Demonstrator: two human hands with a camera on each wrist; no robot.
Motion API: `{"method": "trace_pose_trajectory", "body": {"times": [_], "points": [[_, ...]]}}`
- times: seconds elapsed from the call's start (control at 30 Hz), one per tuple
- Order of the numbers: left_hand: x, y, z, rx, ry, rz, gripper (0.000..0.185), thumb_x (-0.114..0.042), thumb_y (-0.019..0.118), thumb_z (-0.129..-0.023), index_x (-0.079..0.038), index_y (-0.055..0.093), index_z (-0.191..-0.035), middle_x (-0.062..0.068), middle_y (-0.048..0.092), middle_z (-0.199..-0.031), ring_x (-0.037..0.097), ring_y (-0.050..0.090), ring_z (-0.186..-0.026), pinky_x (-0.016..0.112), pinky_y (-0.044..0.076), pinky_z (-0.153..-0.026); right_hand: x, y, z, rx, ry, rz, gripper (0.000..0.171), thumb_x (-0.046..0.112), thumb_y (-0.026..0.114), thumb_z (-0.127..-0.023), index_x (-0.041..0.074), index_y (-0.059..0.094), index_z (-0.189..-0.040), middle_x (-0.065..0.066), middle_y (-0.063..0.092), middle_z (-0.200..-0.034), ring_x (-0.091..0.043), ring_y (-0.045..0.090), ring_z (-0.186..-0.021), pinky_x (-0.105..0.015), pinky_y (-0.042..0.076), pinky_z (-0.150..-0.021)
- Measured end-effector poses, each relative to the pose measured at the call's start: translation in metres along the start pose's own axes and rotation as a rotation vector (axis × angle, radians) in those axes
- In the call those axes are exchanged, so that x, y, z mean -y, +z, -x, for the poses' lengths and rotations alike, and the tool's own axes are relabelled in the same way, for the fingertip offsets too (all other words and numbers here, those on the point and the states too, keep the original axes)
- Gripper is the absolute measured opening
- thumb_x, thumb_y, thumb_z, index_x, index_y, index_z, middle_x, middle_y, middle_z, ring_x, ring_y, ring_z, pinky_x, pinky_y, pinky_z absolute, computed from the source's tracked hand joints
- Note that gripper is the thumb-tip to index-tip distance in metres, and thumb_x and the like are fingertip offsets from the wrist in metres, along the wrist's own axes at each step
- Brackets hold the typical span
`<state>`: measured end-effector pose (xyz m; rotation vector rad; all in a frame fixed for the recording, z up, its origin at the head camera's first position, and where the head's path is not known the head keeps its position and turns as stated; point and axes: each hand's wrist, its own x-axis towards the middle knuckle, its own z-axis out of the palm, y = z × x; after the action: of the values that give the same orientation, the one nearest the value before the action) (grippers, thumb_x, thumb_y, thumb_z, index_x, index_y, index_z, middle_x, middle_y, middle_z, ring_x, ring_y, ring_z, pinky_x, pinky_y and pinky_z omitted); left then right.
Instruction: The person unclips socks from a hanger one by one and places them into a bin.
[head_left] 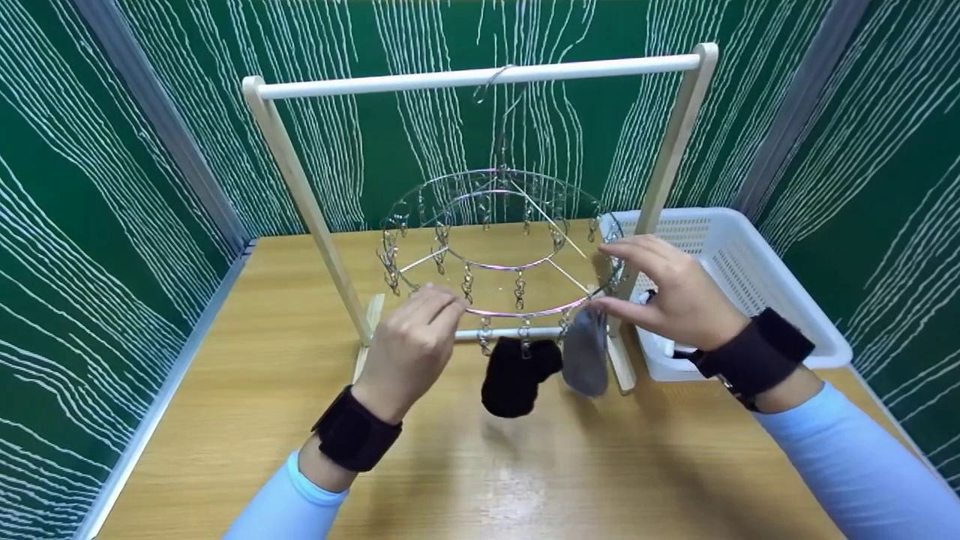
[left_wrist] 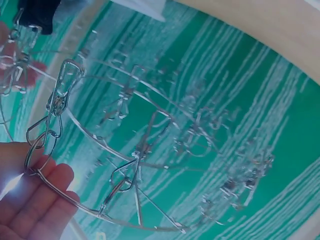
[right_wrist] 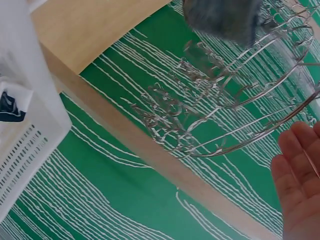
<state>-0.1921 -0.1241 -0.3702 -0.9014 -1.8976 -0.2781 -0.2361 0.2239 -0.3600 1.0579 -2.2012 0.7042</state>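
Note:
A round wire clip hanger [head_left: 504, 311] with two rings and many small metal clips hangs by its hook [head_left: 491, 79] from a white rail. My left hand [head_left: 411, 341] grips the front left of its outer ring; in the left wrist view the fingers [left_wrist: 57, 182] curl at the wire beside a clip [left_wrist: 62, 92]. My right hand [head_left: 679, 296] is at the ring's right side, its fingers extended and spread from the thumb. A black sock [head_left: 511, 382] hangs from a front clip. Right of it hangs a grey sock [head_left: 585, 358], just below my right thumb.
A wooden stand [head_left: 300, 172] holds up the white rail [head_left: 600, 69] across the table [head_left: 262, 420]. Behind my right wrist stands a white perforated basket [head_left: 814, 319] with black-and-white cloth items partly visible inside. Green walls with white wavy lines enclose the table on three sides.

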Motion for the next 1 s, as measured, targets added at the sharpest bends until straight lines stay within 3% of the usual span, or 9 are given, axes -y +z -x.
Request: {"method": "trace_pose_trajectory", "body": {"times": [0.17, 0.27, 0.43, 0.67, 0.83, 0.93, 1.0], "points": [[0.010, 0.000, 0.006, -0.001, -0.048, 0.020, 0.012, 0.008, 0.083, -0.087, 0.002, 0.081, -0.096, 0.015, 0.082, -0.096, 0.028, 0.082, -0.098, 0.040, 0.066, -0.095, -0.005, 0.006, 0.003, 0.001, -0.054, 0.008, 0.049, 0.037, 0.088, -0.092, -0.004, 0.077, -0.117, -0.020, 0.079, -0.119, -0.038, 0.073, -0.111, -0.015, 0.047, -0.112], [0.015, 0.000, 0.008, -0.009, -0.075, 0.032, 0.011, 0.007, 0.083, -0.088, 0.002, 0.081, -0.097, 0.015, 0.082, -0.099, 0.028, 0.082, -0.099, 0.040, 0.066, -0.093, -0.006, 0.010, 0.003, -0.013, -0.117, 0.021, 0.049, 0.047, 0.079, -0.098, -0.002, 0.081, -0.105, -0.016, 0.081, -0.107, -0.034, 0.075, -0.101, -0.027, 0.057, -0.099], [0.018, 0.000, 0.010, -0.018, -0.108, 0.040, 0.010, 0.007, 0.083, -0.089, 0.002, 0.082, -0.098, 0.015, 0.083, -0.100, 0.028, 0.082, -0.099, 0.040, 0.066, -0.093, -0.003, 0.013, 0.000, -0.048, -0.184, 0.044, 0.045, 0.044, 0.078, -0.100, 0.000, 0.082, -0.095, -0.013, 0.081, -0.092, -0.029, 0.076, -0.086, -0.042, 0.064, -0.078], [0.009, -0.004, 0.013, 0.028, -0.209, 0.087, 0.025, 0.009, 0.077, -0.085, 0.003, 0.080, -0.109, 0.019, 0.081, -0.114, 0.035, 0.079, -0.111, 0.047, 0.063, -0.102, 0.002, 0.013, 0.000, -0.046, -0.174, 0.063, 0.042, 0.042, 0.082, -0.097, 0.000, 0.082, -0.092, -0.013, 0.081, -0.088, -0.027, 0.075, -0.082, -0.040, 0.064, -0.073], [-0.007, -0.004, 0.017, -0.090, -0.189, 0.191, 0.030, 0.008, 0.074, -0.080, 0.004, 0.076, -0.110, 0.021, 0.078, -0.115, 0.037, 0.074, -0.110, 0.049, 0.061, -0.103, 0.004, 0.012, 0.000, -0.018, -0.141, 0.069, 0.036, 0.037, 0.087, -0.093, 0.001, 0.083, -0.093, -0.013, 0.081, -0.089, -0.026, 0.076, -0.082, -0.038, 0.065, -0.074], [-0.018, -0.002, 0.019, -0.172, -0.144, 0.282, 0.026, 0.005, 0.076, -0.081, 0.005, 0.073, -0.108, 0.019, 0.075, -0.106, 0.032, 0.074, -0.100, 0.040, 0.064, -0.094, 0.005, 0.012, 0.000, -0.016, -0.132, 0.068, 0.041, 0.042, 0.083, -0.096, 0.001, 0.083, -0.093, -0.013, 0.081, -0.089, -0.027, 0.077, -0.083, -0.039, 0.065, -0.076], [-0.025, 0.000, 0.020, -0.189, -0.123, 0.347, 0.024, 0.003, 0.078, -0.083, 0.005, 0.070, -0.106, 0.017, 0.074, -0.101, 0.029, 0.074, -0.094, 0.034, 0.065, -0.089, 0.005, 0.013, 0.000, -0.027, -0.140, 0.069, 0.047, 0.048, 0.078, -0.099, 0.001, 0.083, -0.093, -0.013, 0.081, -0.089, -0.027, 0.076, -0.083, -0.040, 0.065, -0.075]]}}
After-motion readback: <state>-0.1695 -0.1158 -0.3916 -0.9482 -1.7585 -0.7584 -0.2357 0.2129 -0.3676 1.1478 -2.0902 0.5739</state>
